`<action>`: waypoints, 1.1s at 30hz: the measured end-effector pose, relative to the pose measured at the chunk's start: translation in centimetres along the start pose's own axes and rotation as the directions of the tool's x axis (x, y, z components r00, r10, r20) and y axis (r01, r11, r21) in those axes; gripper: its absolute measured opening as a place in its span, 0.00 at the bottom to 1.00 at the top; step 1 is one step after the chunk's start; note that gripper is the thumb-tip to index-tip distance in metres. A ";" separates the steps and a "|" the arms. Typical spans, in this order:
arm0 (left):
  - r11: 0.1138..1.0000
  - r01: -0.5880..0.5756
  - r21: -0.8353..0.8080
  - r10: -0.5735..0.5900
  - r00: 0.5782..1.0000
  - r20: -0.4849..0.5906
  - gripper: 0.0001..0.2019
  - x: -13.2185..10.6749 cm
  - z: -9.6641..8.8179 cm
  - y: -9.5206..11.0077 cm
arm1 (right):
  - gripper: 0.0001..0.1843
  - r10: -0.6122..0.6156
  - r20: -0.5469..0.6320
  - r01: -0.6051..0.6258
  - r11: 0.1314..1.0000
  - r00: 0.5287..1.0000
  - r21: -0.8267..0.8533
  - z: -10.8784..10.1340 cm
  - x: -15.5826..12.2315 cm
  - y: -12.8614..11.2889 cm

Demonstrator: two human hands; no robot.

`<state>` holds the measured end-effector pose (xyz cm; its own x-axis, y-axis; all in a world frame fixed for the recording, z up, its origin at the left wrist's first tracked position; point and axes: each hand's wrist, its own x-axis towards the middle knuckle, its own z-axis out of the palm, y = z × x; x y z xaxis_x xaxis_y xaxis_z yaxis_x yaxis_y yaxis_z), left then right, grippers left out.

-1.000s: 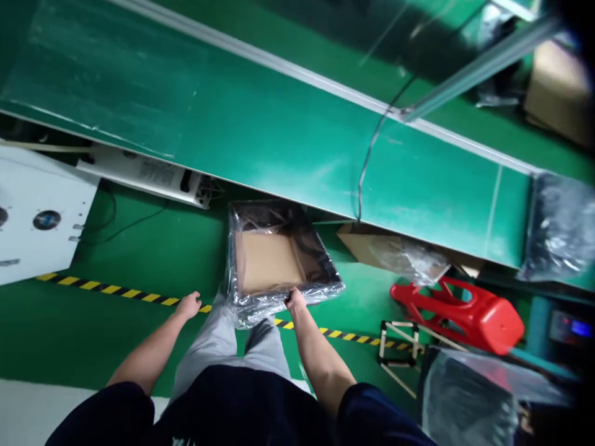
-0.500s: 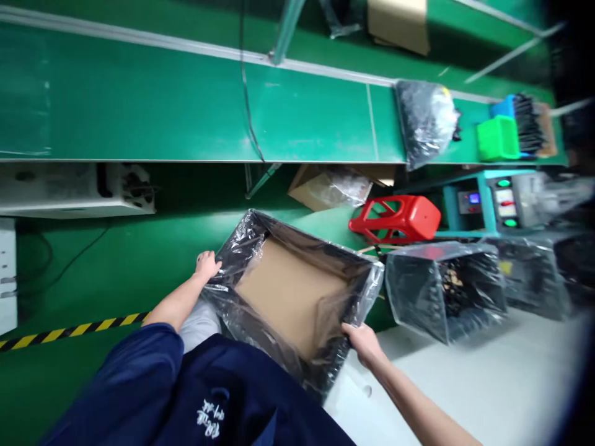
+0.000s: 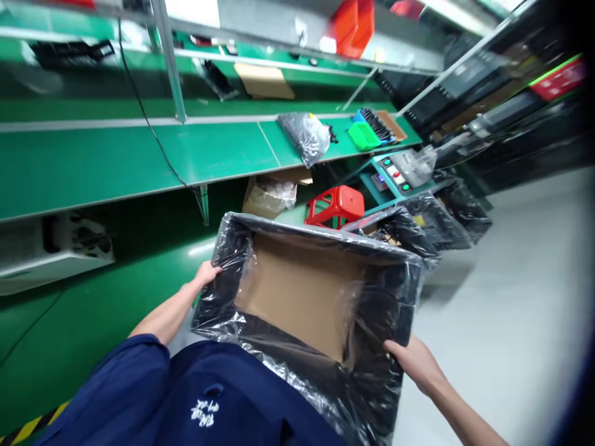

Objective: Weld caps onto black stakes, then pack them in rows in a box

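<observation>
A black bin lined with clear plastic film [image 3: 372, 310] is held up in front of my body, its open top facing me. Flat brown cardboard [image 3: 297, 291] covers its bottom, and nothing else shows inside. My left hand [image 3: 207, 273] grips the left wall, thumb over the film. On the opposite side my right hand [image 3: 413, 359] clasps the right wall, thumb on the inner face and the other fingers hidden behind it.
Beyond the bin stand a red plastic stool [image 3: 337, 205] and several film-lined black bins [image 3: 441, 223]. A long green workbench [image 3: 223, 148] bears a plastic bag of dark parts [image 3: 307, 136] and a green tray [image 3: 363, 136]. A teal machine [image 3: 390, 176] stands at right.
The view has swung to the right and up, bringing shelves over the bench into sight. Held in both hands, the bin has come closer and now covers part of the lined bins behind.
</observation>
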<state>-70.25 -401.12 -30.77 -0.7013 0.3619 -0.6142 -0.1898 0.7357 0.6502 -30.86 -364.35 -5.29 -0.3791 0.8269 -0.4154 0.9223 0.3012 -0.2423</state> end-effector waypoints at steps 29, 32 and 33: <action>0.995 0.064 0.080 -0.022 0.895 -0.446 0.10 20.1 -34.4 30.6 | 0.03 -0.208 -0.141 0.248 0.875 0.968 0.415 -5.3 45.3 -45.9; 0.994 0.108 0.021 -0.083 0.865 -0.494 0.09 22.5 -34.9 31.4 | 0.06 -0.224 -0.114 0.252 0.859 0.968 0.445 -5.7 51.0 -51.2; 0.993 0.116 -0.009 -0.104 0.851 -0.515 0.09 23.2 -35.0 31.7 | 0.06 -0.234 -0.098 0.253 0.860 0.967 0.444 -5.9 52.9 -53.0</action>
<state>-116.64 -389.48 -8.79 -0.9307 -0.0634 -0.3602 -0.2762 0.7673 0.5787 -99.29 -333.81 -9.28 -0.5751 0.7759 -0.2593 0.6635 0.2570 -0.7027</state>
